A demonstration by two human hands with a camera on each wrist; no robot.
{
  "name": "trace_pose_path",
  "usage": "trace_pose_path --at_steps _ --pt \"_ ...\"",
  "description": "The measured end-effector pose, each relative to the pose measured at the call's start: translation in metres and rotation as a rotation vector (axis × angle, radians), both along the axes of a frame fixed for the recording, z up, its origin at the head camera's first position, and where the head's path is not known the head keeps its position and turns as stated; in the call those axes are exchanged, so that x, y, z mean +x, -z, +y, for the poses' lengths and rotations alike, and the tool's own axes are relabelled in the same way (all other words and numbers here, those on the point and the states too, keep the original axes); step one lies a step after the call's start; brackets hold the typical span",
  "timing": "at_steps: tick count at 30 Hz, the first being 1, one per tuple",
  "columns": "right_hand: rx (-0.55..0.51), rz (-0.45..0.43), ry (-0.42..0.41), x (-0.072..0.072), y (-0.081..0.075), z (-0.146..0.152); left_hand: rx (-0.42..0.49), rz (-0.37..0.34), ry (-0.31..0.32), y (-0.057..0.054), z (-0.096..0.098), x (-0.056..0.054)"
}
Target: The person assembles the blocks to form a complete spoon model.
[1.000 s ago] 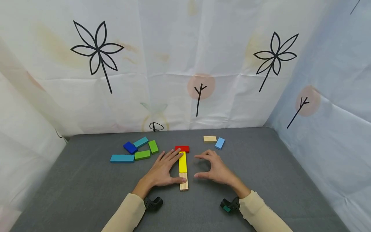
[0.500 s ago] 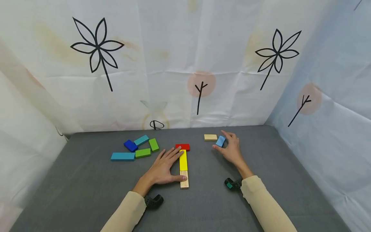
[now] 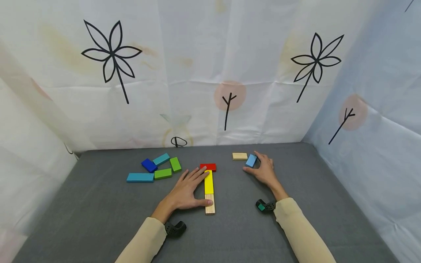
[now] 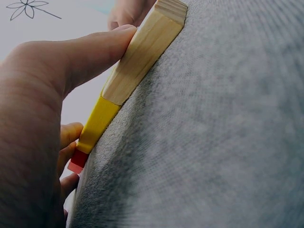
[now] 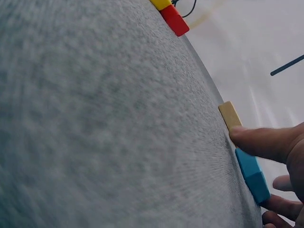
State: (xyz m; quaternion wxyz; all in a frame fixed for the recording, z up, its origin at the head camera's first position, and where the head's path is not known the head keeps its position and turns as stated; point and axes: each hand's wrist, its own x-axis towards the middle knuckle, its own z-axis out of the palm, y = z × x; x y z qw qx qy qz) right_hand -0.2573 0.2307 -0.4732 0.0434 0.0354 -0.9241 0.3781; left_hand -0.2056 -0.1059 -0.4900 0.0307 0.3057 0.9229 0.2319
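In the head view, my left hand (image 3: 184, 191) lies with fingers spread along a row of blocks. Its thumb touches the plain wooden block (image 4: 142, 57), and its fingertips reach the yellow block (image 3: 208, 182) and the red block (image 3: 208, 167) set crosswise at the far end. Over on the right, my right hand (image 3: 265, 171) is around a light blue block (image 3: 251, 160), thumb on the near side and fingers on the far side. A gap shows between the thumb and this block in the right wrist view. A pale wooden block (image 3: 239, 156) lies just left of it.
At the left lie a dark blue block (image 3: 149, 165), a teal block (image 3: 161, 159), a long teal block (image 3: 140, 178) and two green blocks (image 3: 175, 164). The grey table (image 3: 98, 208) ends at a white patterned cloth (image 3: 190, 102) behind and at both sides.
My right hand has moved away from beside the yellow block, to the right and farther back, to the light blue block. The left hand and the row of blocks have stayed in place.
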Motion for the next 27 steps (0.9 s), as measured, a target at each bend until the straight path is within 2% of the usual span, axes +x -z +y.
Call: trace_pose_path --at_steps 6,13,21,27 --pt "0.012 0.021 0.010 -0.002 0.002 0.000 0.008 0.016 0.002 0.000 0.000 0.000" --pt "-0.013 0.052 -0.011 0.002 -0.007 0.001 0.001 -0.005 -0.003 -0.002 0.000 0.000" --pt "-0.049 0.104 -0.134 0.018 -0.020 -0.008 0.009 0.000 0.001 -0.002 0.000 0.001" --pt "-0.073 0.098 -0.218 0.035 -0.025 -0.020 0.001 -0.003 -0.007 -0.002 0.001 0.001"
